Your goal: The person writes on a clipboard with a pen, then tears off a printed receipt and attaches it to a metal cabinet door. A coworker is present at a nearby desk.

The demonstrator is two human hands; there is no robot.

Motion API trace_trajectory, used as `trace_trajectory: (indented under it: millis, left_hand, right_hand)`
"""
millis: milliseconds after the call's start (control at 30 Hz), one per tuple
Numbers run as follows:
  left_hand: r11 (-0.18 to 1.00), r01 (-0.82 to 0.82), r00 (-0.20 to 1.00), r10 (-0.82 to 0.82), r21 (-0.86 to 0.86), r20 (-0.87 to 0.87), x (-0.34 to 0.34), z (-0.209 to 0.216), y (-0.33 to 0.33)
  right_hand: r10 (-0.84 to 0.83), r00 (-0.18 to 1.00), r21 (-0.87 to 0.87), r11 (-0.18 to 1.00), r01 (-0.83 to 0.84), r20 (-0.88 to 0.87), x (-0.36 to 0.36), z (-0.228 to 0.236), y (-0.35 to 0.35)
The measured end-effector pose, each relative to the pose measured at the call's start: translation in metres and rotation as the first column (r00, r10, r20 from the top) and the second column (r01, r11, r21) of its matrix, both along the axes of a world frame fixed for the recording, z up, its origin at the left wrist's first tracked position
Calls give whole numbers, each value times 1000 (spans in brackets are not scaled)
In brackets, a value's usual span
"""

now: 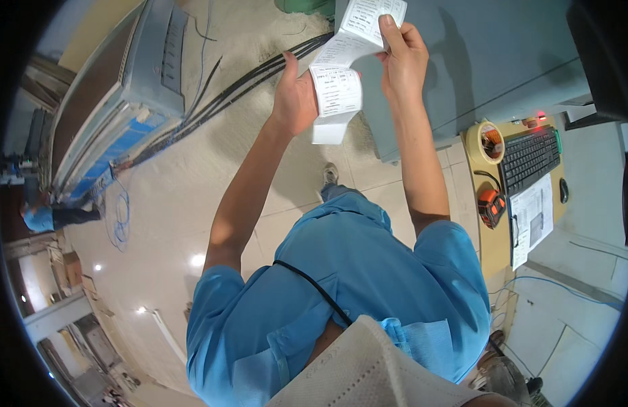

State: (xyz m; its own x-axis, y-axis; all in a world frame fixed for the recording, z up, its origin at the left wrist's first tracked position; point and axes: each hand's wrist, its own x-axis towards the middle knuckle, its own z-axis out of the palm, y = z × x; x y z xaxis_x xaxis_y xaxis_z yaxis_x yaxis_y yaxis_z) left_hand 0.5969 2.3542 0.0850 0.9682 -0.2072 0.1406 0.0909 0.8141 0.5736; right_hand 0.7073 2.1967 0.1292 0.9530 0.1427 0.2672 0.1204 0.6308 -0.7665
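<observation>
A folded strip of white printed labels [339, 88] hangs between my two hands, its upper end tilted away and its lower end dangling free. My right hand [403, 61] pinches the upper part of the strip, thumb on top. My left hand [297, 102] is at the strip's left edge, palm turned up and thumb stretched away from the paper. Its fingers reach behind the strip, which hides most of them; the paper lies against them.
A grey cabinet [449, 81] stands ahead right. The desk at right bears a tape roll [485, 142], keyboard [531, 161], orange tape measure [491, 207], clipboard [531, 220] and mouse [563, 190]. Black cables [253, 74] cross the floor toward a large grey-blue unit [141, 88]. A person [46, 217] is far left.
</observation>
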Motion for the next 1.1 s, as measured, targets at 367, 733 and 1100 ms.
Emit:
trace_trajectory:
  millis: [367,733,1100]
  left_hand:
    - [725,86,992,2,684,-127,135,-2,123]
    - [653,350,934,-300,671,-195,187,-5,229]
    - [525,495,828,-525,692,-194,200,-16,269]
  right_hand:
    - [44,978,-28,999,-39,206,190,91,139]
    - [-241,950,-103,959,265,199,270,171,192]
    - [-578,779,-87,787,611,245,254,201,112]
